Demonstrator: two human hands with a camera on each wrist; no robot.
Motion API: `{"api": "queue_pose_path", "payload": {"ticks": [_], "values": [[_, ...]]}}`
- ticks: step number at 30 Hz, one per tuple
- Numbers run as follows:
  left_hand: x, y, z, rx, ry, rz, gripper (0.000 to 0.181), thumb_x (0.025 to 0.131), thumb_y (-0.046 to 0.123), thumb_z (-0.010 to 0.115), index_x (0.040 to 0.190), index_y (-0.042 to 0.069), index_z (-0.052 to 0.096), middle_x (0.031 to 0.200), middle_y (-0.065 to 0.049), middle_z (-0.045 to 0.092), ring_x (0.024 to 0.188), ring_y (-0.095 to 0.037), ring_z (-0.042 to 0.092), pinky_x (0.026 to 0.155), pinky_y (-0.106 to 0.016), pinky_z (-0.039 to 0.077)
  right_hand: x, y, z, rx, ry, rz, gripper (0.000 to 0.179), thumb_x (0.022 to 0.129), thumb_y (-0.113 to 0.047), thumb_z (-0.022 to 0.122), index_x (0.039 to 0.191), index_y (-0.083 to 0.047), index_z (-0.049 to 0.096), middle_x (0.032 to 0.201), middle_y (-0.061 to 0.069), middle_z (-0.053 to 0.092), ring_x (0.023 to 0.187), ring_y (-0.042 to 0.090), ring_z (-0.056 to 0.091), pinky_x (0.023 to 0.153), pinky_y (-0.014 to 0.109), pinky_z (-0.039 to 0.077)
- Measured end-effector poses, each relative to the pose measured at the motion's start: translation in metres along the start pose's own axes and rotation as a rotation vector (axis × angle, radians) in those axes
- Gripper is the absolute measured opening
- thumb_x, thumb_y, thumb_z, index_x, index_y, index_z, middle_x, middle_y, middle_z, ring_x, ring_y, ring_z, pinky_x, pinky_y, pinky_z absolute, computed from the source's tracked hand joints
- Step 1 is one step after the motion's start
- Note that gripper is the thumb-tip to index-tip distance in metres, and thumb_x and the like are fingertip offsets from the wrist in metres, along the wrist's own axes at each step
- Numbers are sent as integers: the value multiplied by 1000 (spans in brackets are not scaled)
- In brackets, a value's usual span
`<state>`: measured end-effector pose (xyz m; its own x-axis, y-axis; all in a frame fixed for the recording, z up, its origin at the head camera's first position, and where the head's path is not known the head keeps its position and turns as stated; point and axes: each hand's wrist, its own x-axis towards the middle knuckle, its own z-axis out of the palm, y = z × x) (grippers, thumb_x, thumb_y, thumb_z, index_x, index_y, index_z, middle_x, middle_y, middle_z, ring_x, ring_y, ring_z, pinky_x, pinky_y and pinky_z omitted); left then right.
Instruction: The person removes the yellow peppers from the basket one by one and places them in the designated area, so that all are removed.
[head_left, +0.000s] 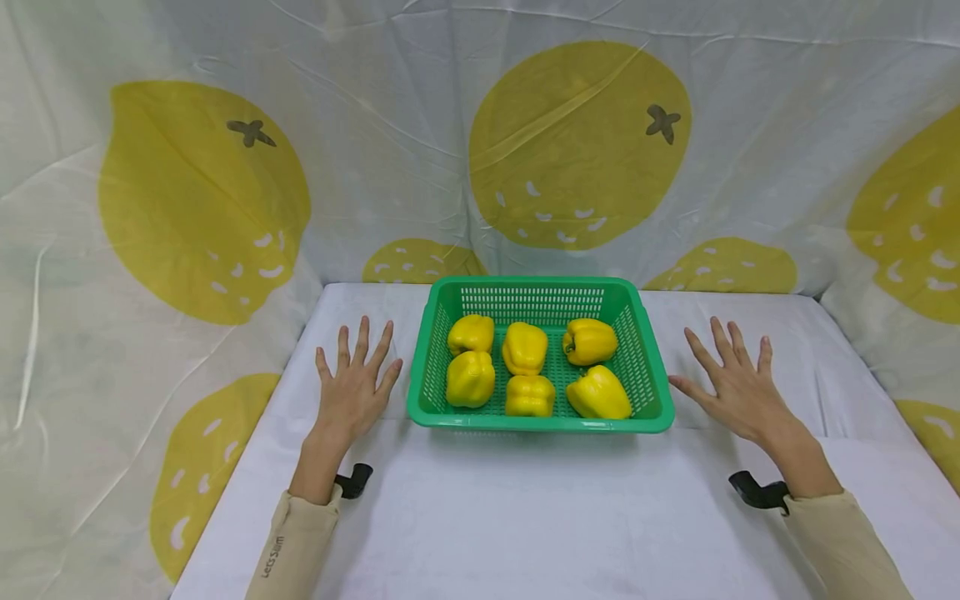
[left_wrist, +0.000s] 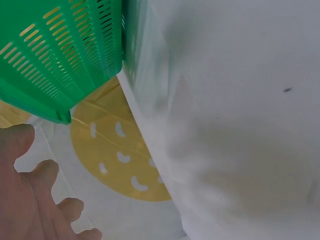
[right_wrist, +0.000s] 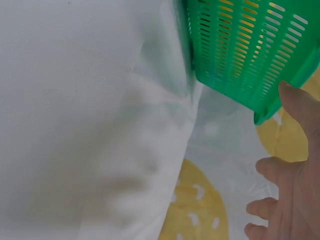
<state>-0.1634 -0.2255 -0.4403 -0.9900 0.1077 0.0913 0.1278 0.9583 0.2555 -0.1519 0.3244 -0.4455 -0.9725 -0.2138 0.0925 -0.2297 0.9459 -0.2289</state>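
A green plastic basket with slotted walls stands on the white-covered table, holding several yellow bell peppers, among them one at the back right and one at the front left. Left of the basket, my left hand is held with fingers spread and nothing in it. My right hand mirrors it on the other side, fingers spread, its thumb tip close to the basket's right rim. Both wrist views show the basket's slotted side wall near the fingers.
White cloth printed with large yellow lemons hangs behind the table and along both sides. The white tablecloth stretches in front of the basket. A black wrist mount sticks out from the left sleeve, another from the right.
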Motion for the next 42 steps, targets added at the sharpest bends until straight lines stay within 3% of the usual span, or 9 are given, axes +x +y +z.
{"api": "queue_pose_path", "payload": {"ticks": [14, 21, 28, 36, 42], "values": [[1, -6, 0, -38, -9, -12, 65, 111, 50, 31, 168, 28, 8, 175, -14, -3, 159, -47, -7, 118, -77, -8, 8, 2, -9, 14, -11, 8, 88, 103, -60, 47, 167, -13, 10, 171, 30, -3, 157, 53, -5, 115, 76, -17], [3, -6, -1, -118, -22, -11, 64, 112, 50, 28, 168, 28, 7, 175, -14, -4, 159, -46, -8, 117, -78, -5, 13, -2, -16, 61, -7, -24, 87, 104, -56, 49, 168, -14, 8, 171, 28, -5, 157, 51, -7, 116, 72, -21], [8, -2, 4, -292, -57, 7, 63, 112, 52, 25, 167, 31, 4, 175, -13, -4, 160, -46, -8, 116, -79, -4, 22, -11, -24, 92, -24, -58, 86, 105, -54, 49, 168, -16, 6, 172, 25, -8, 158, 47, -10, 117, 70, -22], [14, 7, 10, -619, -98, 36, 59, 113, 49, 27, 167, 36, 7, 175, -4, -2, 161, -39, -8, 119, -75, -7, 31, -20, -29, 144, -63, -97, 85, 106, -52, 50, 168, -17, 4, 173, 20, -11, 159, 45, -10, 118, 68, -22], [17, 16, 17, -758, -110, 53, 57, 115, 38, 29, 167, 34, 7, 176, 1, 2, 163, -32, -2, 125, -67, 1, 38, -24, -30, 188, -90, -119, 84, 106, -49, 51, 168, -18, 3, 173, 21, -8, 159, 45, -7, 118, 68, -22]]}}
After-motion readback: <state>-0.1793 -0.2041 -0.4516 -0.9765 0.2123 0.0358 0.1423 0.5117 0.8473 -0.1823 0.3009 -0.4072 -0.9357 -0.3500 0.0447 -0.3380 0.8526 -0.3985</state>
